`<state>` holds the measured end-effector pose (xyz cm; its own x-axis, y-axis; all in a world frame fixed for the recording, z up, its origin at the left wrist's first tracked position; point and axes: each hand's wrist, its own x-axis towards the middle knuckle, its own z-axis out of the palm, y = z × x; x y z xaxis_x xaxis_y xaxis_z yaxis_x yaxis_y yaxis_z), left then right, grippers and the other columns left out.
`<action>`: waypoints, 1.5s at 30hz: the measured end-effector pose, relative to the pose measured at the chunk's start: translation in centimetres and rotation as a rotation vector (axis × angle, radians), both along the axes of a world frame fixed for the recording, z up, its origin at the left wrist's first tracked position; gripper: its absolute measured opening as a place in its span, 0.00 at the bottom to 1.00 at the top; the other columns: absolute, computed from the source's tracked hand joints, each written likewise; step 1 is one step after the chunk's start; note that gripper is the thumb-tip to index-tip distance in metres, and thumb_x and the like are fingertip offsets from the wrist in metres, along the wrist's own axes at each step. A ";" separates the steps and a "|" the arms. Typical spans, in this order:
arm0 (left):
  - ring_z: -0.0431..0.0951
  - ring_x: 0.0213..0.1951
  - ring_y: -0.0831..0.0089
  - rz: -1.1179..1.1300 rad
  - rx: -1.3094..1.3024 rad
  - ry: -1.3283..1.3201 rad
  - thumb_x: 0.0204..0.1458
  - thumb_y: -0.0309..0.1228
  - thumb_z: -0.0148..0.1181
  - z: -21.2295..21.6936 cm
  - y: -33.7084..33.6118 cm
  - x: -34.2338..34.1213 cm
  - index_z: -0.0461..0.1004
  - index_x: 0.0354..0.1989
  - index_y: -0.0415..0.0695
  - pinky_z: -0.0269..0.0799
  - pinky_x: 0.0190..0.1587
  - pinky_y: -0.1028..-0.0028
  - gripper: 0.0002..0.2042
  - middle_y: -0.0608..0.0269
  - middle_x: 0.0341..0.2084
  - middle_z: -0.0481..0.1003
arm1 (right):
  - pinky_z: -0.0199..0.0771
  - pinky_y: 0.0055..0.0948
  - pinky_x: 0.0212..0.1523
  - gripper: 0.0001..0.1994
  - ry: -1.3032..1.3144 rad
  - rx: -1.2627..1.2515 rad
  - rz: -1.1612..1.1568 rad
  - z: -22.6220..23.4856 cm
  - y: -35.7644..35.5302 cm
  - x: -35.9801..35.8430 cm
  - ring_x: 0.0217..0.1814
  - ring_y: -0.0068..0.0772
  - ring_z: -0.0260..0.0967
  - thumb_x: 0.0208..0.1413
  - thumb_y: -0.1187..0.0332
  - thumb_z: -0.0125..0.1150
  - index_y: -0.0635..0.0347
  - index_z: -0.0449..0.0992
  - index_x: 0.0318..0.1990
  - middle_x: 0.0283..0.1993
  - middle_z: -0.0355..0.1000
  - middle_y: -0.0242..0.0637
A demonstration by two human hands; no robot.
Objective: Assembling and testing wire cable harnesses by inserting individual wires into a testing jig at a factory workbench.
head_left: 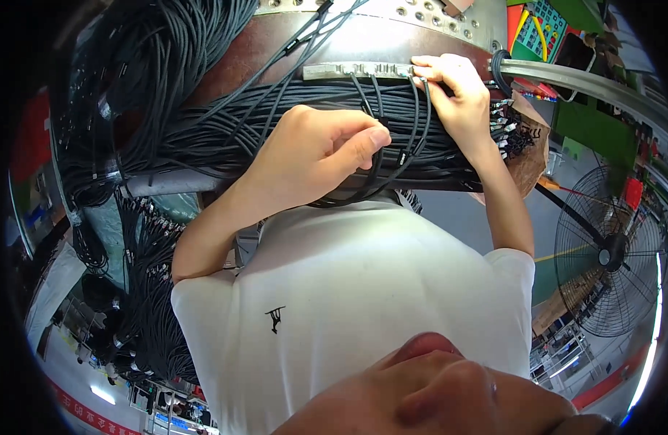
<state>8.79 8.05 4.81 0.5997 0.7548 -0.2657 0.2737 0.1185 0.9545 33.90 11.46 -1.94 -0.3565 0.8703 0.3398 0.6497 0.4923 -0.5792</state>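
Note:
My left hand [319,148] is closed, thumb and forefinger pressed together, around black cables [377,170] that hang in a loop below it. A long, narrow metal fixture [327,71] with slots along it lies on the bench edge beyond my hands. Several cable ends sit in its slots. At the fixture's right end, the fingertips of my right hand [457,94] are bent down on a black cable [427,109] where it meets the slots. The tip of that cable is hidden under the fingers. Beneath both hands runs a thick bundle of black cables [261,105].
More black cables [167,43] are heaped at the far left. Connector ends [502,127] of the bundle stick out at the right beside brown paper [526,145]. Yellow-handled pliers [541,36] lie at the far right. A large fan [611,252] stands to the right.

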 end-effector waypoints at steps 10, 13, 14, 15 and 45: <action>0.72 0.26 0.84 0.103 -0.053 -0.018 0.62 0.33 0.49 0.1 0.7 -1.3 0.77 0.38 0.35 0.70 0.30 0.84 0.14 0.67 0.22 0.75 | 0.76 0.26 0.37 0.06 0.162 -0.076 -0.012 0.5 -0.3 0.2 0.36 0.33 0.75 0.46 0.81 0.63 0.64 0.75 0.32 0.38 0.74 0.39; 0.73 0.27 0.84 0.087 -0.068 -0.009 0.62 0.34 0.49 0.0 1.5 -1.6 0.77 0.39 0.36 0.69 0.31 0.84 0.13 0.67 0.24 0.76 | 0.76 0.24 0.35 0.05 0.136 -0.111 0.008 0.3 -0.3 0.3 0.35 0.31 0.74 0.46 0.82 0.62 0.66 0.74 0.32 0.40 0.73 0.40; 0.73 0.27 0.84 0.087 -0.071 -0.008 0.62 0.34 0.49 0.0 2.0 -1.8 0.77 0.39 0.36 0.69 0.31 0.84 0.13 0.67 0.24 0.76 | 0.76 0.24 0.35 0.05 0.132 -0.119 0.013 0.3 -0.3 0.3 0.35 0.31 0.74 0.47 0.83 0.62 0.66 0.74 0.32 0.39 0.73 0.40; 0.73 0.29 0.84 0.107 -0.045 -0.030 0.62 0.33 0.49 -0.2 2.6 -2.0 0.77 0.39 0.37 0.69 0.32 0.84 0.13 0.67 0.25 0.76 | 0.76 0.25 0.35 0.05 0.163 -0.111 0.024 0.1 -0.3 0.2 0.35 0.30 0.74 0.47 0.83 0.61 0.66 0.74 0.32 0.38 0.72 0.40; 0.77 0.29 0.73 0.138 -0.727 -1.158 0.62 0.35 0.46 -2.6 9.8 2.3 0.71 0.41 0.42 0.77 0.29 0.72 0.10 0.59 0.29 0.75 | 0.72 0.37 0.35 0.12 -0.003 0.171 -0.225 1.7 13.4 -3.0 0.33 0.41 0.73 0.57 0.63 0.55 0.63 0.78 0.35 0.32 0.75 0.43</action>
